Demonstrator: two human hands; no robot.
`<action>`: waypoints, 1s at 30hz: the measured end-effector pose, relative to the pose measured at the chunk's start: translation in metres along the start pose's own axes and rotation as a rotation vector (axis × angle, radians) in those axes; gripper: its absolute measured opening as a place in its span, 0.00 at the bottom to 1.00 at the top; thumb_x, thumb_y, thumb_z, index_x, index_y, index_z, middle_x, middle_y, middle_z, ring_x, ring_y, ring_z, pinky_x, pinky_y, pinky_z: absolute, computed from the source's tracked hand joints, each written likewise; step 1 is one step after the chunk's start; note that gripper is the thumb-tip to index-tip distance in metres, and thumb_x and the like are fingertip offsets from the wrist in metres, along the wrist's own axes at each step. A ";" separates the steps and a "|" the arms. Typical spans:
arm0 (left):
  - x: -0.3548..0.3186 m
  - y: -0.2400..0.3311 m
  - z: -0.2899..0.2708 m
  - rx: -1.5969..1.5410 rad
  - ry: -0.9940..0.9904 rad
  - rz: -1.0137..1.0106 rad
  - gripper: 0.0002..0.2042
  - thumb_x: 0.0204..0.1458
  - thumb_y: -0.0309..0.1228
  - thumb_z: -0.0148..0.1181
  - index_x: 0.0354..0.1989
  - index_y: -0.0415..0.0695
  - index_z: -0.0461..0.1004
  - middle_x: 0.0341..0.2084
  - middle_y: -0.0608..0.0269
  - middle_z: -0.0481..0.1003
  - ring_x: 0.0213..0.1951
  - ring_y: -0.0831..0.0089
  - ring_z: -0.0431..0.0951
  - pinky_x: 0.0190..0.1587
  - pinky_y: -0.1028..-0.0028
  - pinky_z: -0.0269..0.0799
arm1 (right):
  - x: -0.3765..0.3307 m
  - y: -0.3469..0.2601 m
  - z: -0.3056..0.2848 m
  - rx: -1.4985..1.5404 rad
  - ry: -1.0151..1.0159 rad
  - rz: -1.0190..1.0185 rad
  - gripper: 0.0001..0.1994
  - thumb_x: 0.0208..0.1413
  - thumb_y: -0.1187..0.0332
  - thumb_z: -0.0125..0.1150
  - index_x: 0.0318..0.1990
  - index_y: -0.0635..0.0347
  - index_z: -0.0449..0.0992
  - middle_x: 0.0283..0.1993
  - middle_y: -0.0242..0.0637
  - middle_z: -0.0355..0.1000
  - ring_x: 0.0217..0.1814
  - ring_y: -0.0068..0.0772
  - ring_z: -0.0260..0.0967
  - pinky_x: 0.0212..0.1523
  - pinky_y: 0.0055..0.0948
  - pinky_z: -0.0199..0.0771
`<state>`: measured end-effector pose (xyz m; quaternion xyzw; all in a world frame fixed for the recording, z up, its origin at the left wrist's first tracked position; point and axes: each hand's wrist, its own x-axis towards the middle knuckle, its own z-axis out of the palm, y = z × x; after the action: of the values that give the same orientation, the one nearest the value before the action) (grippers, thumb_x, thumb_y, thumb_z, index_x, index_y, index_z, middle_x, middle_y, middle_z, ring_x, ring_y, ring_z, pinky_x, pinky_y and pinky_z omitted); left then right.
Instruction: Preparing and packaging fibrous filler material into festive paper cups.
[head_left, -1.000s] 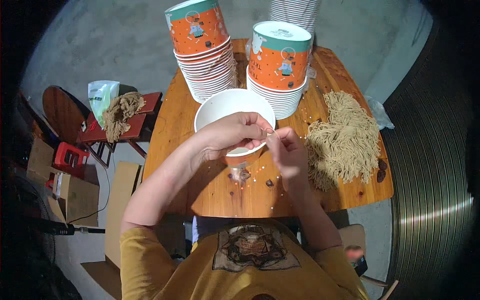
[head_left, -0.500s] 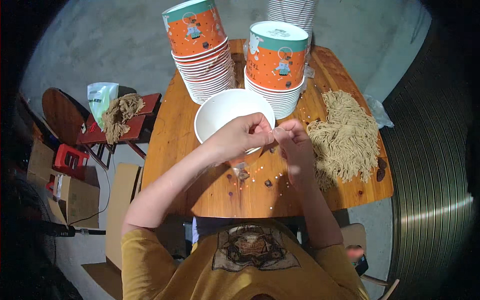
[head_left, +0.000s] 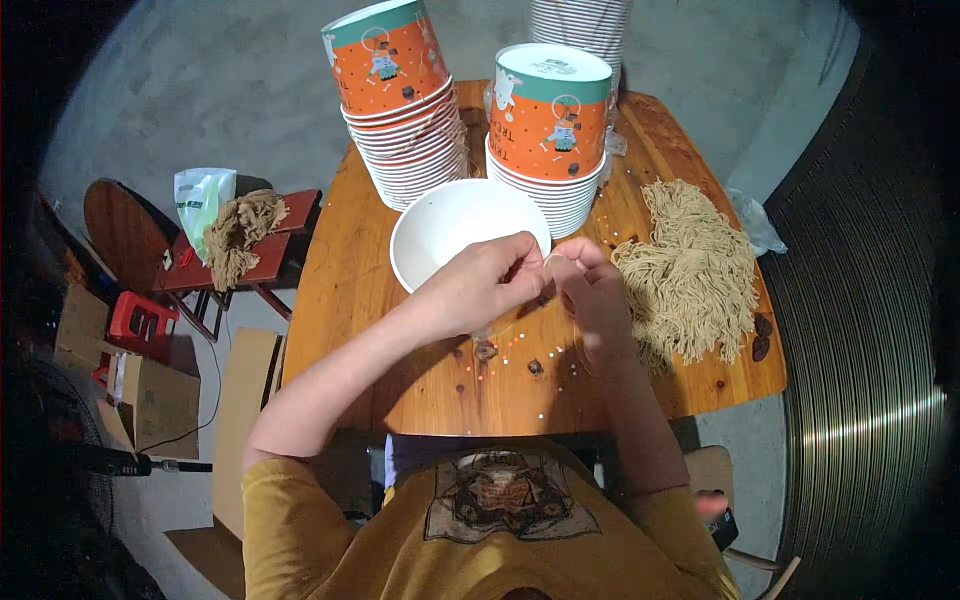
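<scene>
A white paper bucket [head_left: 432,236] stands mouth up in front of me, with a small hole near its rim. My left hand [head_left: 485,280] reaches across its near right side, the fingers closed in a pinch beside the rim. Almost touching it, my right hand [head_left: 592,290] pinches thumb against forefinger. Between the fingertips shows a short bit of thin pale cord [head_left: 551,261]; the rest is covered by my fingers. To the right of my right hand lies a heap of tan cords [head_left: 695,275].
Behind the bucket rise a left stack of orange-and-green buckets [head_left: 405,150] and a right stack [head_left: 550,130], both upside down. Small coloured bits [head_left: 515,362] lie scattered on the wooden table [head_left: 430,405]. More cords [head_left: 240,232] rest on a red bench at left.
My hands have shifted only slightly, the left fingers drawing a little away from the right ones. The bucket, stacks and cord heap stay put.
</scene>
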<state>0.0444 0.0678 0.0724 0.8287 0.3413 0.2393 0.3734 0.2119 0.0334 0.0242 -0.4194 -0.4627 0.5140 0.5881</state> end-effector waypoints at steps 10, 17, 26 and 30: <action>0.002 -0.005 0.005 0.042 0.102 0.067 0.08 0.54 0.32 0.52 0.30 0.38 0.68 0.20 0.56 0.71 0.23 0.65 0.70 0.30 0.69 0.67 | -0.003 -0.002 -0.004 -0.176 -0.028 -0.116 0.04 0.58 0.72 0.53 0.32 0.61 0.69 0.23 0.21 0.62 0.25 0.09 0.55 0.26 0.13 0.55; 0.014 -0.011 -0.009 -0.539 -0.095 -0.297 0.06 0.55 0.28 0.47 0.31 0.42 0.70 0.20 0.72 0.68 0.22 0.86 0.65 0.26 0.85 0.59 | -0.007 0.011 -0.001 -0.166 -0.025 -0.228 0.04 0.57 0.72 0.54 0.31 0.61 0.70 0.22 0.18 0.60 0.23 0.08 0.52 0.24 0.14 0.52; 0.015 -0.015 -0.013 -0.635 -0.103 -0.354 0.04 0.55 0.27 0.50 0.33 0.42 0.70 0.25 0.71 0.70 0.25 0.85 0.67 0.29 0.84 0.63 | -0.008 0.015 0.004 -0.061 -0.009 -0.270 0.04 0.57 0.72 0.55 0.31 0.61 0.69 0.22 0.19 0.61 0.24 0.08 0.53 0.24 0.14 0.54; 0.015 -0.015 -0.016 -0.685 -0.125 -0.355 0.03 0.55 0.26 0.51 0.34 0.42 0.70 0.26 0.70 0.71 0.26 0.84 0.68 0.30 0.84 0.64 | -0.015 0.017 0.008 -0.112 -0.067 -0.210 0.03 0.57 0.73 0.56 0.32 0.61 0.69 0.24 0.21 0.63 0.26 0.08 0.55 0.26 0.14 0.56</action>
<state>0.0381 0.0937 0.0720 0.5971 0.3562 0.2200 0.6842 0.2002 0.0202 0.0076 -0.3834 -0.5516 0.4366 0.5984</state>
